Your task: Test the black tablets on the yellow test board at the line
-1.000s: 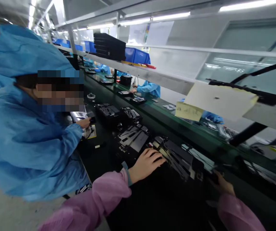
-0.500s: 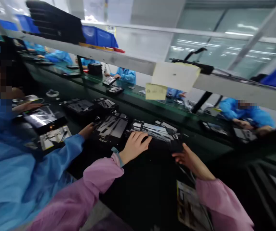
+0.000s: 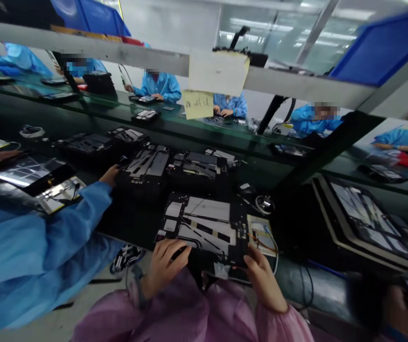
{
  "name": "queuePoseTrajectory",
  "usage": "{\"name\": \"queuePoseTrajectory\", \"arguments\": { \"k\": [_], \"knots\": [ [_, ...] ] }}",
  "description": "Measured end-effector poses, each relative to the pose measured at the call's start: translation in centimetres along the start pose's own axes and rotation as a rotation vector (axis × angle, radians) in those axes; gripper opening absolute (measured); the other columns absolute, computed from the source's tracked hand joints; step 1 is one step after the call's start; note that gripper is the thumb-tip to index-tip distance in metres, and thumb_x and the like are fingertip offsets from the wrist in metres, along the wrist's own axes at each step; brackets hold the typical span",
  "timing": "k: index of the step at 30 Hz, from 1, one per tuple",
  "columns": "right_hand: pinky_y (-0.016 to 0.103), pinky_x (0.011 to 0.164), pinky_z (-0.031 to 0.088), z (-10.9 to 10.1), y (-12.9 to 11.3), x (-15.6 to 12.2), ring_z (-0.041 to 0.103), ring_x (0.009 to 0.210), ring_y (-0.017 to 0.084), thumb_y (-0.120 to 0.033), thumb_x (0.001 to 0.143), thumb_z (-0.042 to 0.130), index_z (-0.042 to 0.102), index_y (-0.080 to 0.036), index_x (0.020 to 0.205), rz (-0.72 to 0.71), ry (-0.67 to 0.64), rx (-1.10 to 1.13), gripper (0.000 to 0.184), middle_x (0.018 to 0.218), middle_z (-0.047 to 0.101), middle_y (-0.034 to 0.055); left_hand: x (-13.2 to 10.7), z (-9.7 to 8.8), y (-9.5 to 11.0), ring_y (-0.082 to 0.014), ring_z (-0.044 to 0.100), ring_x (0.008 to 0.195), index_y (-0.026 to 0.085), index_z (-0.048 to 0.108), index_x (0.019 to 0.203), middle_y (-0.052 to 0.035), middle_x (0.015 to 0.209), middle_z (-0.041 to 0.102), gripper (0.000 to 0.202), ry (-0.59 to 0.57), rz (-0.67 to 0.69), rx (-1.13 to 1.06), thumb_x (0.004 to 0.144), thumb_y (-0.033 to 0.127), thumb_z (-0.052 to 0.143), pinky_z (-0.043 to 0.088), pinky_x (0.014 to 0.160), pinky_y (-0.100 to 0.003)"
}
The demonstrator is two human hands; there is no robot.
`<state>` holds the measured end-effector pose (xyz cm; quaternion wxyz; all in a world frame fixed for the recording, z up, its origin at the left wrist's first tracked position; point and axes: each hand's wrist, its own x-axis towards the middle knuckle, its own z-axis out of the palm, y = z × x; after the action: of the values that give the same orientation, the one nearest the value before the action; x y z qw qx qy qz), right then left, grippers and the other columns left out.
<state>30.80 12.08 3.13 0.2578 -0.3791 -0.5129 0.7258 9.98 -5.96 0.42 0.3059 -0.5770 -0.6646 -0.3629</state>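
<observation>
An opened tablet lies flat before me at the bench's front edge, its grey battery cells, black cables and dark frame showing. My left hand is closed on its near left edge, thumb on top and fingers at the rim. My right hand grips the near right corner, with the fingertips partly hidden under the edge. A small pale board with a white cable sits just right of the tablet. Behind it stand stacks of similar opened tablets.
A co-worker's blue sleeve reaches in from the left, the hand at another stack of tablets. Trays with tablets are piled at right. A shelf rail crosses above the bench. At lower right is another person's blurred hand.
My hands have come from the stacks toward my body, and an opened tablet now lies between them at the front edge. The view has turned to the right.
</observation>
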Motion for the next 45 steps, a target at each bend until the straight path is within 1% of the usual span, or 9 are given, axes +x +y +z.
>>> {"name": "queuePoseTrajectory", "arguments": {
  "k": [6, 9, 12, 16, 23, 30, 34, 39, 45],
  "knots": [
    [0.037, 0.062, 0.056, -0.4, 3.4, 2.7, 0.066, 0.074, 0.023, -0.046, 0.075, 0.059, 0.064, -0.019, 0.103, -0.034, 0.023, -0.51, 0.04, 0.096, 0.069, 0.0094, -1.7, 0.7, -0.2, -0.0223, 0.06, 0.103, 0.021, 0.062, 0.11, -0.0088, 0.111, 0.066, 0.022, -0.322, -0.145, -0.069, 0.09, 0.024, 0.055, 0.048, 0.091, -0.037],
    [0.042, 0.069, 0.054, -0.2, 2.4, 3.4, 0.065, 0.07, 0.025, -0.039, 0.083, 0.051, 0.063, -0.017, 0.105, -0.225, 0.067, -1.007, 0.032, 0.08, 0.068, 0.0083, 0.7, 1.9, -0.8, -0.0268, 0.049, 0.125, 0.018, 0.049, 0.133, -0.0134, 0.133, 0.055, 0.044, -0.466, -0.14, -0.077, 0.092, 0.034, 0.051, 0.042, 0.103, -0.041],
    [0.045, 0.085, 0.051, 1.2, 1.3, 3.8, 0.062, 0.099, 0.03, -0.031, 0.089, 0.048, 0.059, -0.017, 0.116, -0.54, 0.132, -1.247, 0.032, 0.106, 0.065, 0.0147, 2.5, 3.7, -0.6, -0.0271, 0.051, 0.124, 0.015, 0.041, 0.139, -0.0142, 0.132, 0.057, 0.048, -0.52, -0.154, 0.004, 0.095, 0.033, 0.047, 0.038, 0.107, -0.045],
    [0.042, 0.101, 0.042, 3.5, 0.5, 5.4, 0.048, 0.123, 0.027, -0.024, 0.088, 0.054, 0.048, -0.018, 0.131, -0.825, -0.192, -1.319, 0.043, 0.129, 0.056, 0.0133, 3.1, 5.2, 0.6, -0.025, 0.058, 0.108, 0.015, 0.048, 0.131, -0.0097, 0.113, 0.064, 0.041, -0.593, -0.155, 0.008, 0.092, 0.027, 0.053, 0.039, 0.107, -0.045],
    [0.04, 0.088, 0.042, 4.8, 0.1, 7.4, 0.053, 0.098, 0.025, -0.018, 0.086, 0.058, 0.062, -0.019, 0.102, -0.899, -0.398, -1.544, 0.016, 0.095, 0.062, 0.0085, 5.2, 5.5, 1.1, -0.021, 0.059, 0.089, 0.019, 0.06, 0.096, -0.0027, 0.085, 0.061, 0.009, -0.653, -0.119, -0.015, 0.09, 0.022, 0.053, 0.026, 0.114, -0.053],
    [0.042, 0.091, 0.046, 3.3, 1.8, 6.4, 0.052, 0.109, 0.027, -0.014, 0.088, 0.043, 0.061, -0.017, 0.116, -0.846, -0.078, -1.201, 0.034, 0.114, 0.057, 0.013, 3.9, 2.1, 0.0, -0.0311, 0.036, 0.137, 0.017, 0.041, 0.139, -0.0173, 0.143, 0.044, 0.052, -0.472, -0.122, -0.037, 0.092, 0.035, 0.054, 0.02, 0.115, -0.057],
    [0.047, 0.103, 0.04, 1.9, 3.1, 5.4, 0.051, 0.119, 0.026, -0.029, 0.095, 0.039, 0.066, -0.019, 0.11, -0.663, 0.092, -0.998, 0.032, 0.128, 0.054, 0.0115, -0.1, -0.2, -3.2, -0.0352, 0.031, 0.14, 0.016, 0.036, 0.145, -0.02, 0.151, 0.033, 0.071, -0.557, -0.156, 0.02, 0.086, 0.048, 0.06, 0.033, 0.11, -0.053],
    [0.047, 0.101, 0.043, 1.7, 3.1, 5.2, 0.057, 0.111, 0.026, -0.037, 0.096, 0.039, 0.068, -0.02, 0.099, -0.633, 0.094, -0.945, 0.034, 0.113, 0.064, 0.0108, -3.0, -0.9, -5.3, -0.0259, 0.034, 0.14, 0.019, 0.042, 0.141, -0.0132, 0.148, 0.042, 0.055, -0.656, -0.1, 0.013, 0.091, 0.039, 0.054, 0.041, 0.109, -0.041],
    [0.043, 0.092, 0.048, 0.9, 1.5, 4.6, 0.063, 0.1, 0.026, -0.04, 0.096, 0.04, 0.067, -0.021, 0.098, -0.662, 0.02, -0.959, 0.033, 0.102, 0.069, 0.0109, -2.7, -0.9, -4.6, -0.0235, 0.04, 0.137, 0.021, 0.046, 0.137, -0.0111, 0.151, 0.039, 0.047, -0.647, -0.145, -0.03, 0.092, 0.033, 0.054, 0.042, 0.109, -0.039]
  ]
}}
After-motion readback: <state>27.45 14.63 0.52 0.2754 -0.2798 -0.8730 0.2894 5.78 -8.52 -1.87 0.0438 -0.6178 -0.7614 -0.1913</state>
